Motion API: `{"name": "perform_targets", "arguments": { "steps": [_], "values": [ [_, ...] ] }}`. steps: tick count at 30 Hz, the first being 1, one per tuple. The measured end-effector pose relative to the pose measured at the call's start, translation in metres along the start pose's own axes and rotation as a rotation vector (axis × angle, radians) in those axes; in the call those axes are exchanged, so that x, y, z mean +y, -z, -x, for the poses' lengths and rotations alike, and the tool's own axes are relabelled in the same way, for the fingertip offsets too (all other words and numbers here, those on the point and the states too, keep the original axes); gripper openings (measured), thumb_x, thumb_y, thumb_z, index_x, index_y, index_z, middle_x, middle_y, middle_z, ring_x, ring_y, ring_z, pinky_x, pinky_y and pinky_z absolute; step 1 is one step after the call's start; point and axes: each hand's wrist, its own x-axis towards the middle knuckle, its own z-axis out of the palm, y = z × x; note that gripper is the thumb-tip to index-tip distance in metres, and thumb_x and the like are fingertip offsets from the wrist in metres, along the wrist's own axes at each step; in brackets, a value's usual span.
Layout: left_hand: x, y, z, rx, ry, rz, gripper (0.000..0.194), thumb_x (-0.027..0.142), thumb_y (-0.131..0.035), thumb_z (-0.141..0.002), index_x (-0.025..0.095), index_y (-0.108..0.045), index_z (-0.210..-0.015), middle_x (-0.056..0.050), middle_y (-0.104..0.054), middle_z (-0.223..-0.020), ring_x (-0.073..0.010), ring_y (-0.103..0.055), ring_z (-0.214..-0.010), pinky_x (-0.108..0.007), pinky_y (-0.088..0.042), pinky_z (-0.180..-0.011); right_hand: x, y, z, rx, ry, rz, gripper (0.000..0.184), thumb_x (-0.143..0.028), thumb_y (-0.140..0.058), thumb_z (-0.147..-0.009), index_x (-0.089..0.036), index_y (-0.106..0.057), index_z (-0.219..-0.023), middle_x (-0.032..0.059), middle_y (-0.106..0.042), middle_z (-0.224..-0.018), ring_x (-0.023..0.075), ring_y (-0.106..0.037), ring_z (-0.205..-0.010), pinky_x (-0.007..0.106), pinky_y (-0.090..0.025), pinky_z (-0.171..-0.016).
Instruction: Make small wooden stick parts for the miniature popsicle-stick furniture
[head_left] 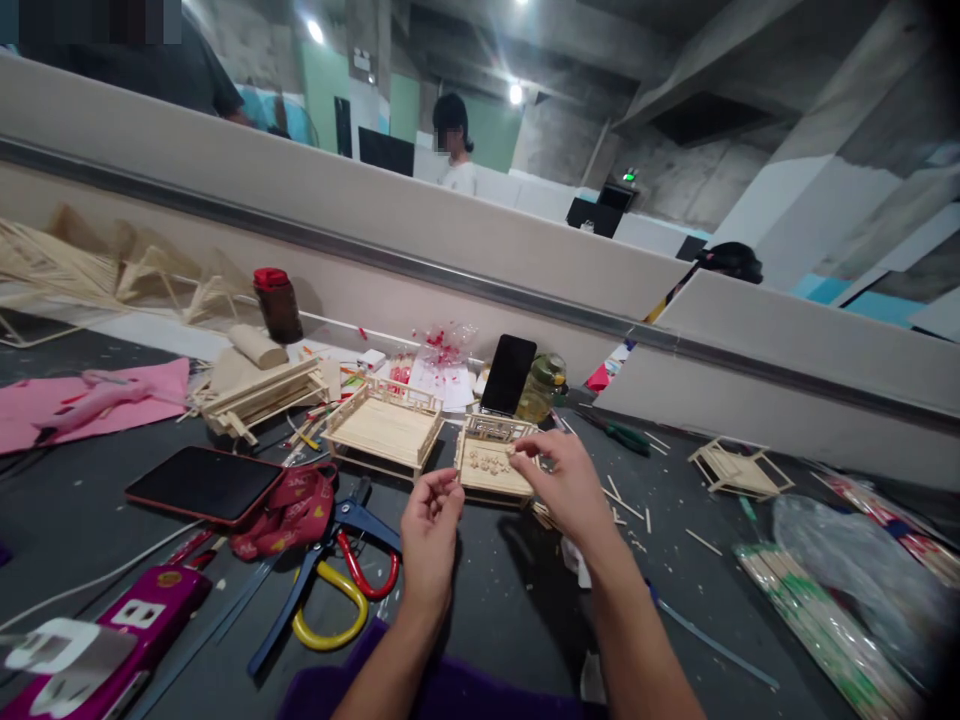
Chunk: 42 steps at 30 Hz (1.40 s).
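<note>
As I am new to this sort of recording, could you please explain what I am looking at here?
There is no machine: one camera, worn on a person's head, looks forward and down at that person's bare hands. The left hand, fingers curled, is by the near left corner of a small wooden model. The right hand reaches over its right side, fingertips together. Whether either hand holds anything is too small to tell. Tiny wooden pieces lie on the model. On the dark table are also a larger wooden model, blue-handled pliers and a flat phone. Behind is a pale partition.
</note>
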Motion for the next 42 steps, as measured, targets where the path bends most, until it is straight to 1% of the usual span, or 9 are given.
{"name": "perform_targets", "arguments": {
  "steps": [3, 9, 13, 17, 25, 30, 34, 39, 42],
  "values": [
    [0.0, 0.0, 0.002, 0.036, -0.035, 0.012, 0.035, 0.026, -0.074, -0.07, 0.018, -0.063, -0.102, -0.001, -0.062, -0.086, -0.0104, -0.056, -0.076, -0.02, -0.043, -0.071, -0.005, -0.032, 0.002, -0.036, -0.037, 0.037, 0.01, -0.024, -0.062, -0.083, -0.024, -0.071, -0.084, 0.0027, -0.067, -0.082, 0.0218, -0.056, -0.084, 0.032, -0.039, -0.076],
    [-0.003, -0.003, 0.007, 0.059, 0.076, 0.065, 0.037, 0.025, -0.074, -0.069, 0.018, -0.062, -0.103, -0.002, -0.062, -0.087, -0.0113, -0.056, -0.075, -0.021, -0.045, -0.068, -0.005, -0.086, 0.023, 0.065, -0.144, 0.18, 0.009, -0.02, -0.061, -0.085, -0.022, -0.069, -0.088, 0.0043, -0.066, -0.082, 0.0226, -0.053, -0.083, 0.031, -0.038, -0.075],
    [-0.002, -0.005, 0.009, 0.088, 0.121, 0.088, 0.037, 0.026, -0.074, -0.068, 0.018, -0.062, -0.102, -0.002, -0.062, -0.086, -0.0111, -0.056, -0.072, -0.02, -0.045, -0.066, -0.004, -0.099, 0.026, 0.068, -0.183, 0.242, 0.007, -0.021, -0.061, -0.086, -0.022, -0.068, -0.086, 0.0048, -0.066, -0.083, 0.0227, -0.052, -0.084, 0.031, -0.037, -0.075],
    [0.0, -0.006, 0.01, 0.069, 0.167, 0.106, 0.036, 0.026, -0.075, -0.067, 0.017, -0.063, -0.099, -0.002, -0.063, -0.086, -0.0114, -0.056, -0.074, -0.02, -0.045, -0.066, -0.001, -0.101, 0.024, 0.06, -0.19, 0.274, 0.006, -0.026, -0.063, -0.086, -0.022, -0.067, -0.084, 0.004, -0.065, -0.082, 0.0228, -0.051, -0.083, 0.031, -0.036, -0.074],
    [0.004, -0.004, 0.006, 0.079, 0.189, 0.102, 0.035, 0.025, -0.075, -0.067, 0.018, -0.064, -0.098, -0.001, -0.063, -0.085, -0.0101, -0.053, -0.068, -0.019, -0.042, -0.06, -0.003, -0.082, 0.025, 0.005, -0.184, 0.223, 0.006, -0.021, -0.059, -0.087, -0.022, -0.065, -0.085, 0.0049, -0.065, -0.083, 0.0232, -0.055, -0.081, 0.032, -0.04, -0.07],
    [0.001, -0.003, 0.005, 0.081, 0.158, 0.078, 0.033, 0.028, -0.074, -0.071, 0.019, -0.063, -0.101, 0.0, -0.061, -0.087, -0.0085, -0.052, -0.068, -0.019, -0.042, -0.062, -0.016, -0.051, 0.023, 0.083, -0.165, -0.015, 0.016, -0.023, -0.049, -0.092, -0.02, -0.065, -0.089, 0.0051, -0.065, -0.087, 0.0192, -0.062, -0.078, 0.03, -0.047, -0.072],
    [0.001, -0.002, 0.008, 0.102, 0.101, 0.032, 0.028, 0.031, -0.07, -0.077, 0.02, -0.063, -0.102, 0.001, -0.061, -0.087, -0.0076, -0.049, -0.066, -0.018, -0.041, -0.061, -0.017, -0.024, 0.042, 0.151, -0.167, -0.187, 0.023, -0.025, -0.043, -0.096, -0.022, -0.064, -0.103, 0.0058, -0.066, -0.098, 0.0159, -0.064, -0.068, 0.03, -0.051, -0.068],
    [0.01, -0.001, 0.01, 0.122, -0.042, -0.033, 0.024, 0.034, -0.065, -0.082, 0.021, -0.065, -0.102, 0.001, -0.063, -0.083, -0.0099, -0.053, -0.07, -0.02, -0.042, -0.067, -0.001, -0.001, 0.08, 0.171, -0.192, -0.117, 0.019, -0.032, -0.051, -0.094, -0.024, -0.068, -0.096, 0.0011, -0.07, -0.078, 0.0155, -0.062, -0.058, 0.027, -0.049, -0.06],
    [0.021, -0.01, 0.005, 0.163, -0.121, 0.012, 0.022, 0.03, -0.066, -0.082, 0.019, -0.065, -0.1, 0.0, -0.063, -0.081, -0.0109, -0.054, -0.071, -0.02, -0.042, -0.068, 0.004, 0.012, 0.077, 0.111, -0.149, -0.04, 0.017, -0.031, -0.051, -0.093, -0.025, -0.067, -0.097, 0.0029, -0.07, -0.086, 0.0184, -0.064, -0.072, 0.03, -0.049, -0.068]
  ]
}}
